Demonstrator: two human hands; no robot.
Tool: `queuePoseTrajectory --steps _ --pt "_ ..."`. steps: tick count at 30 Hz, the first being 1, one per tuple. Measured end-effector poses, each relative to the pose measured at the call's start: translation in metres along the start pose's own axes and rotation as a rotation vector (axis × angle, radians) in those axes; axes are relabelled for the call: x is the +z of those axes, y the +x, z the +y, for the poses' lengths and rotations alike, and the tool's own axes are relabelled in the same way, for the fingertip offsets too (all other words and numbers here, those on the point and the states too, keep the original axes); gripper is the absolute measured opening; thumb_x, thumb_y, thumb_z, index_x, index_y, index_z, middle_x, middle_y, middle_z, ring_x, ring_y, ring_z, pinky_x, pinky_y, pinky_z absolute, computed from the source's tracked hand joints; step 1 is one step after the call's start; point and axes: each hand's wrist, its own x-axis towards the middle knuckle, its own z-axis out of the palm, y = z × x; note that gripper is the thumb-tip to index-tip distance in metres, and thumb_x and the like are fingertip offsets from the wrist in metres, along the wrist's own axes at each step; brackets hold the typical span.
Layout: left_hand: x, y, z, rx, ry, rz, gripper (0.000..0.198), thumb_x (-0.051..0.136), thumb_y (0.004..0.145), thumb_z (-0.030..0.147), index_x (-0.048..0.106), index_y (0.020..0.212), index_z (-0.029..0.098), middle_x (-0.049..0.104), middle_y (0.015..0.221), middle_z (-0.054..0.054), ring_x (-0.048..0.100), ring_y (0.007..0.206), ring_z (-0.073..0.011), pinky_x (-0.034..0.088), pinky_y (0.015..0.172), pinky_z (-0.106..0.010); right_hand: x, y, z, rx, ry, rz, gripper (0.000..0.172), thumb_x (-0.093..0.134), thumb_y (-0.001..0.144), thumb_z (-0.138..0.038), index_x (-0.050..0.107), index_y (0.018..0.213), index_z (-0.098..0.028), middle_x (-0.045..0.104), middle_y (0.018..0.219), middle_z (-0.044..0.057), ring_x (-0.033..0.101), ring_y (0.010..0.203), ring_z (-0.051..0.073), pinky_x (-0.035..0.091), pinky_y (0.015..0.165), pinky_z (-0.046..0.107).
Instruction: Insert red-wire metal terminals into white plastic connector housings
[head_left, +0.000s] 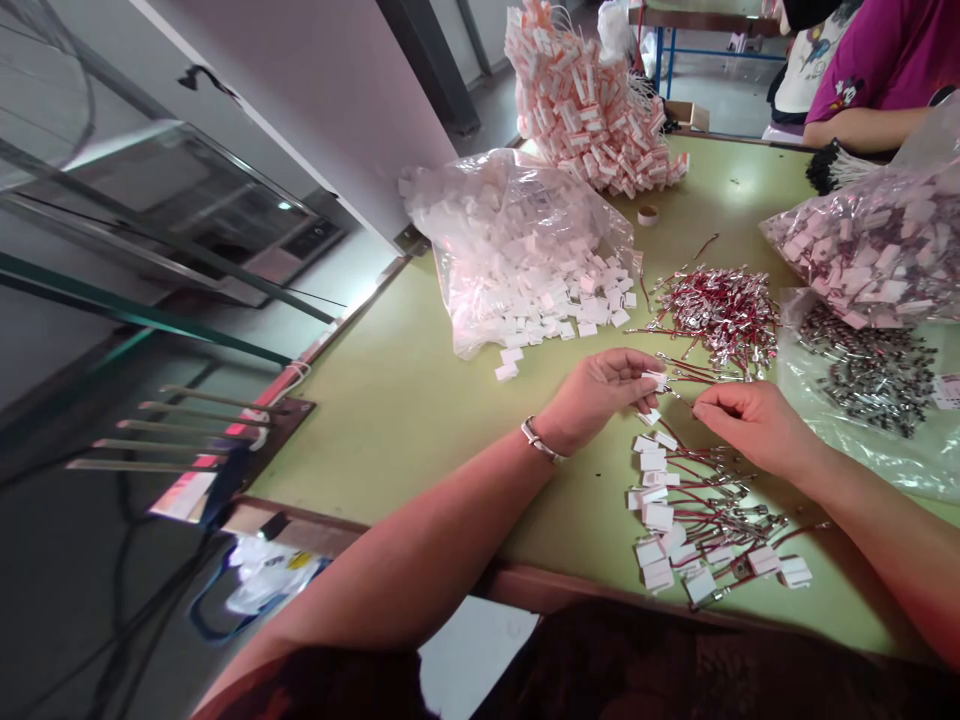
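Left hand (611, 385): fingers closed on 1 white connector (655, 381), over green table (420, 430). Right hand (750, 420) just beside: thumb and finger pinching 1 wire (681, 399), its end at connector; cannot tell whether inside. Wired connectors (658, 517) spread between hands and near edge. Wire pile (724, 312) just beyond hands. Bag (510, 230) left of wire pile.

White tape roll (648, 215) = reference. Behind it: orange-and-white connector heap (577, 115), cardboard box (691, 117); behind, rightward: magenta sleeve (862, 62).
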Motion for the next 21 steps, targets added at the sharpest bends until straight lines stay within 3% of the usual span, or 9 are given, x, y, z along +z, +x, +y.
queuePoseTrajectory --steps 7,9,15,21 --pt "0.008 -0.007 0.007 0.049 0.121 -0.108 0.011 0.066 0.073 0.013 0.067 0.085 0.014 0.061 0.056 0.003 0.056 0.049 -0.0054 0.047 0.050 -0.017 0.000 0.001 0.001 0.056 -0.019 -0.126 0.025 0.051 0.081 -0.027 0.056 0.058 -0.019 0.043 0.051 -0.005 0.036 0.048 0.008 0.030 0.046 0.024" --pt "0.013 -0.008 0.008 0.041 0.086 -0.082 0.009 0.065 0.075 0.012 0.066 0.084 0.013 0.059 0.054 0.004 0.055 0.048 -0.0050 0.047 0.049 -0.017 0.002 0.001 0.000 0.043 -0.014 -0.107 0.027 0.050 0.082 -0.029 0.054 0.056 -0.019 0.040 0.049 -0.006 0.034 0.047 0.008 0.028 0.045 0.024" --pt "0.021 -0.010 0.010 -0.025 0.025 -0.111 0.005 0.064 0.076 0.010 0.064 0.080 0.013 0.057 0.052 0.005 0.053 0.046 -0.0049 0.046 0.049 -0.018 0.010 -0.002 0.006 -0.064 -0.037 -0.070 0.021 0.050 0.081 -0.027 0.058 0.063 -0.019 0.053 0.054 -0.004 0.044 0.051 0.009 0.036 0.050 0.023" --pt "0.019 -0.011 0.011 -0.043 0.070 -0.051 0.006 0.063 0.075 0.007 0.063 0.078 0.012 0.054 0.050 0.006 0.049 0.043 -0.0046 0.043 0.046 -0.017 0.011 -0.001 0.003 -0.005 0.024 -0.040 0.026 0.050 0.080 -0.031 0.053 0.058 -0.019 0.040 0.049 -0.006 0.034 0.048 0.009 0.029 0.045 0.023"
